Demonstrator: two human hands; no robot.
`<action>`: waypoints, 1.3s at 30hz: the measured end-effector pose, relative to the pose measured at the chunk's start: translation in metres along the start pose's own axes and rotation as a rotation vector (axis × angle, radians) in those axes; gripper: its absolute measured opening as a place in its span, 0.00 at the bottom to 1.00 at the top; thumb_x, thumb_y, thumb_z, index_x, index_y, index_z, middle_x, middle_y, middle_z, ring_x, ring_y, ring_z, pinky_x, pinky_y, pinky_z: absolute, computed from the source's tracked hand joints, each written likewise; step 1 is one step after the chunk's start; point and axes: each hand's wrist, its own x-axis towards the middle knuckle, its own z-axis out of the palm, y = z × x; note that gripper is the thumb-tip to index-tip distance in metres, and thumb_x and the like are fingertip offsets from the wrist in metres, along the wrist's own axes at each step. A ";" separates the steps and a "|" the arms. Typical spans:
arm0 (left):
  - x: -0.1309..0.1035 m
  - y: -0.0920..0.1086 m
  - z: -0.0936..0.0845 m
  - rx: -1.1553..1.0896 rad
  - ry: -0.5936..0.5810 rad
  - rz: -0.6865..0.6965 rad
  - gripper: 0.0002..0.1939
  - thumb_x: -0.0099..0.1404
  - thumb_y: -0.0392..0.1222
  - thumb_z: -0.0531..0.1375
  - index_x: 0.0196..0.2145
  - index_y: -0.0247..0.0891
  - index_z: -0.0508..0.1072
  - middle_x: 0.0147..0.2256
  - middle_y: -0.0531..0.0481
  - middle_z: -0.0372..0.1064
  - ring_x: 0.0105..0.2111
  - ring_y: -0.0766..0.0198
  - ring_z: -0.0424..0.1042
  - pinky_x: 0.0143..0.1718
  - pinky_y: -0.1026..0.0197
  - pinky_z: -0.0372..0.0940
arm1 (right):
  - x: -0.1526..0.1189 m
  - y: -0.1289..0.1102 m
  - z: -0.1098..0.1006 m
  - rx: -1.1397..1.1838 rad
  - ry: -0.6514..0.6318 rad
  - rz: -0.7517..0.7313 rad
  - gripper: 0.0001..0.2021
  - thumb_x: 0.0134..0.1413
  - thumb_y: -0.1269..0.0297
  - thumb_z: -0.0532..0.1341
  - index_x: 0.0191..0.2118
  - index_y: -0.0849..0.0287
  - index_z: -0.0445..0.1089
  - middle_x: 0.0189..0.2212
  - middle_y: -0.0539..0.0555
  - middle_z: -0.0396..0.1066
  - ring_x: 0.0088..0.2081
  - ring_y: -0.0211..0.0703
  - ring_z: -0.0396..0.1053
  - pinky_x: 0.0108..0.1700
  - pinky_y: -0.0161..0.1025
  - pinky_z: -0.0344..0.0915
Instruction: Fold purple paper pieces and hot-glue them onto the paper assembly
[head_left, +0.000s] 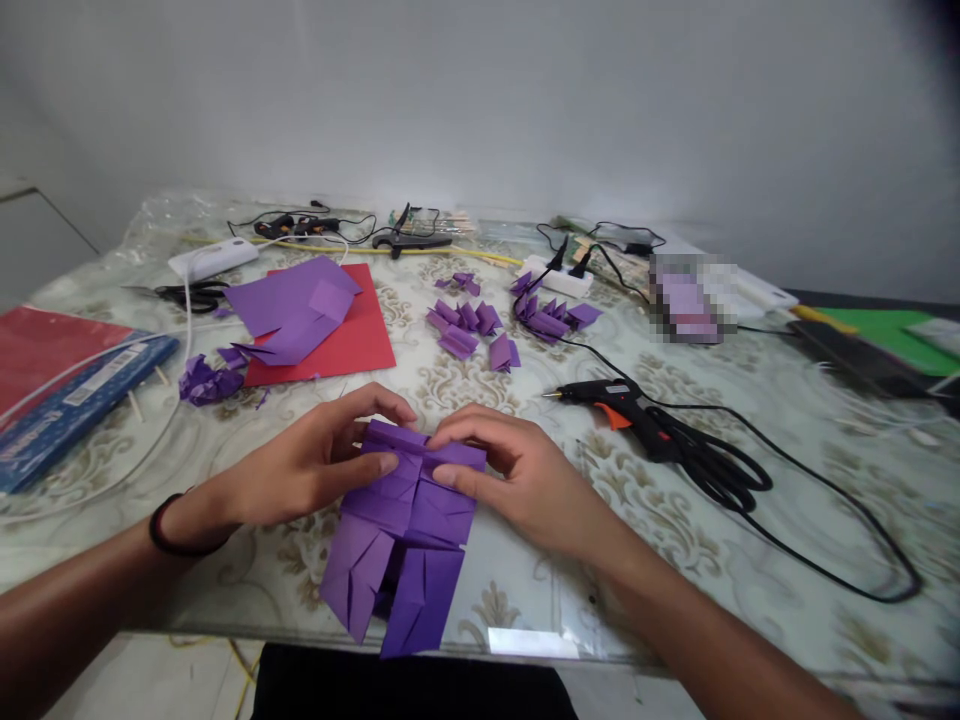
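Observation:
A creased, folded purple paper piece (405, 530) lies at the table's front edge, its lower half split into two flaps. My left hand (315, 455) holds its upper left part, thumb on top and fingers curled behind the edge. On the upper right part, my right hand (510, 470) grips the paper between thumb and fingers. Beyond the hands are several small folded purple pieces (469, 318). Purple sheets (292, 300) rest on a red sheet (367, 335) at the back left.
A black glue gun (630, 405) with a looping cable lies right of my right hand. Crumpled purple paper (210, 380), black scissors (196, 294) and a blue packet (90, 405) are on the left. A white power strip (559, 277) and pliers (412, 240) sit farther back.

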 end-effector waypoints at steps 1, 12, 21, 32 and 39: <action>0.001 -0.001 0.001 -0.052 0.003 0.042 0.11 0.76 0.40 0.63 0.52 0.42 0.67 0.47 0.48 0.70 0.35 0.68 0.70 0.27 0.69 0.60 | 0.000 0.001 0.000 0.017 -0.006 0.015 0.07 0.61 0.61 0.72 0.44 0.51 0.81 0.43 0.51 0.78 0.45 0.46 0.75 0.47 0.43 0.67; 0.000 -0.004 0.005 -0.084 0.072 0.150 0.08 0.75 0.32 0.61 0.40 0.41 0.64 0.56 0.46 0.71 0.42 0.68 0.73 0.33 0.70 0.66 | 0.000 0.005 -0.002 0.120 0.019 0.076 0.08 0.58 0.61 0.74 0.43 0.51 0.82 0.43 0.52 0.80 0.45 0.47 0.76 0.48 0.44 0.69; 0.001 -0.008 0.010 0.060 0.183 0.048 0.16 0.73 0.45 0.67 0.51 0.42 0.67 0.43 0.49 0.74 0.33 0.69 0.72 0.29 0.70 0.66 | -0.001 0.004 0.006 0.303 -0.007 0.128 0.17 0.57 0.66 0.73 0.51 0.50 0.76 0.41 0.49 0.78 0.43 0.42 0.77 0.45 0.39 0.70; 0.005 -0.006 0.012 -0.209 0.150 -0.039 0.17 0.71 0.45 0.68 0.43 0.42 0.62 0.34 0.55 0.73 0.27 0.69 0.68 0.24 0.70 0.61 | 0.001 -0.002 0.009 0.311 -0.045 0.179 0.17 0.59 0.61 0.72 0.52 0.53 0.73 0.37 0.48 0.74 0.37 0.41 0.73 0.41 0.39 0.68; 0.006 -0.003 0.006 -0.159 0.126 -0.114 0.19 0.68 0.45 0.70 0.51 0.41 0.68 0.32 0.55 0.72 0.28 0.67 0.69 0.25 0.68 0.60 | 0.002 -0.001 0.008 0.217 -0.125 0.230 0.16 0.62 0.51 0.68 0.31 0.58 0.71 0.26 0.47 0.65 0.28 0.37 0.59 0.30 0.36 0.55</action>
